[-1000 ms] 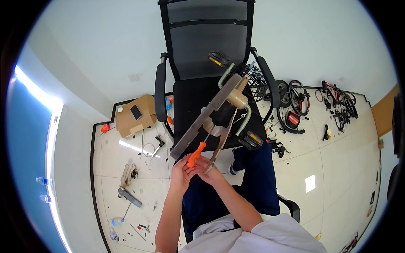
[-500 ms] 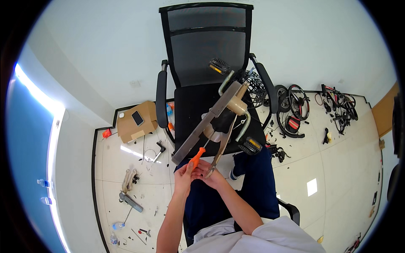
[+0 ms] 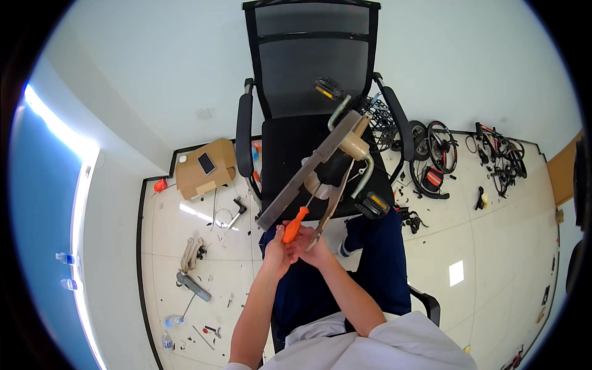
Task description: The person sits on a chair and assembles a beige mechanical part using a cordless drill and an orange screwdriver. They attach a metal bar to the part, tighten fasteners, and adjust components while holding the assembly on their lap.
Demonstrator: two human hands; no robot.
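Note:
An orange-handled screwdriver (image 3: 296,226) is in the fingers of my left hand (image 3: 279,255), its shaft pointing up into the bike part. My right hand (image 3: 312,249) is closed around the lower end of a thin, worn frame arm (image 3: 330,217), close beside the left. The bike frame section lies slanted across the chair seat, with a long grey chain guard (image 3: 306,176) and a beige bottom-bracket shell (image 3: 354,147). Crank arms carry a near black pedal (image 3: 372,205) and a far pedal (image 3: 330,88), both with yellow reflectors. The screwdriver's tip is hard to make out.
A black mesh office chair (image 3: 290,132) stands before my knees. On the left floor are flattened cardboard (image 3: 197,176) with a phone (image 3: 206,163), a grey metal part (image 3: 194,286) and water bottles (image 3: 174,321). Bike wheels (image 3: 441,148) and a folded bike (image 3: 502,154) stand along the wall.
The view has shifted slightly, so the chair and bike part appear farther right. The screwdriver handle has turned a little in my left hand; my right hand still grips the arm's end.

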